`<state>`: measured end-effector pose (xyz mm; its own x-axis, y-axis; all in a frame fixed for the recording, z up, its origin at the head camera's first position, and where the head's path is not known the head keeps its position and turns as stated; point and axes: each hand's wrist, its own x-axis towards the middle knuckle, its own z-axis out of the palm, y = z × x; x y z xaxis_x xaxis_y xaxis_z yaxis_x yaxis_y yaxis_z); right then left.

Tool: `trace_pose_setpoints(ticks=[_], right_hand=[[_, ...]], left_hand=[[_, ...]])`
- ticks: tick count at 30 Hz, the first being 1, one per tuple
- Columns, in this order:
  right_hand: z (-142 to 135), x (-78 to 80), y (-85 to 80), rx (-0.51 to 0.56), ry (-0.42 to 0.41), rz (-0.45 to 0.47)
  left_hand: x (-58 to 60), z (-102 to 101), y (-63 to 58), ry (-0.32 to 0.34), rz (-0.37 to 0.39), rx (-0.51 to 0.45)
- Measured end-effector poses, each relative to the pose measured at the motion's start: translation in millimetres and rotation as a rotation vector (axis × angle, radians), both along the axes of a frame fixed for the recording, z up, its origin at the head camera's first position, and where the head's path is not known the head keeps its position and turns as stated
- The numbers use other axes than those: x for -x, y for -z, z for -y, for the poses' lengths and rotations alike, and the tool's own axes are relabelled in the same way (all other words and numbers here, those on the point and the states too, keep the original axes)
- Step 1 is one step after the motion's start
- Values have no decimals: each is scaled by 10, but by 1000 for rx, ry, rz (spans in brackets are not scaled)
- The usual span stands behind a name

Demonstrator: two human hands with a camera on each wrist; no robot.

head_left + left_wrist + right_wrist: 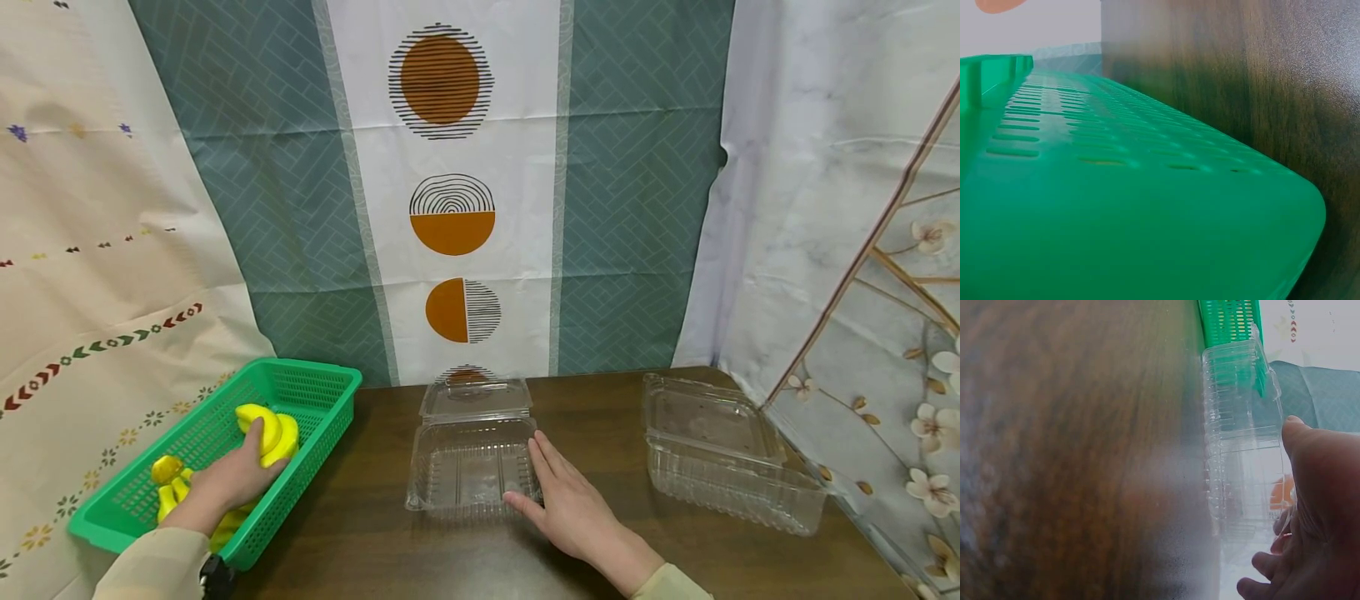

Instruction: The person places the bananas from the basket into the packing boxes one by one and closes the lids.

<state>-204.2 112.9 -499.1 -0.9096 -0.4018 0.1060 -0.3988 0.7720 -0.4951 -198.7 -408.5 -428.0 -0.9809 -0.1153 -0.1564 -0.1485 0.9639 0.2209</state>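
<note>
My left hand (238,477) reaches down into the green basket (315,467) in the head view. Its index finger and thumb lie against a bunch of yellow toy bananas (282,440); its other fingers are largely hidden, so I cannot tell whether it grips them. The left wrist view is mostly filled by the basket's side wall (1116,212). My right hand (573,504) rests at the right side of an open clear plastic container (474,471), fingers extended along the rim, thumb at the front corner. The container's ribbed side (1241,450) shows beside the thumb in the right wrist view.
Another clear hinged container (731,467) stands at the right of the brown table (375,550), lid raised. More yellow toy fruit (168,479) lies at the basket's left. Patterned cloths (630,250) hang behind and at both sides.
</note>
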Motion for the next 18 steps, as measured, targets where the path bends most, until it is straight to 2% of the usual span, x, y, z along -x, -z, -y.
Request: trace_pose_setpoints(ticks=[7,18], right_hand=[[-1,1,-1,-6,-3,-1],[9,-13,-16,0,6,10]], left_hand=[[-11,-6,-27,-29,14,-3],[-8,5,-12,-74,-32,39]])
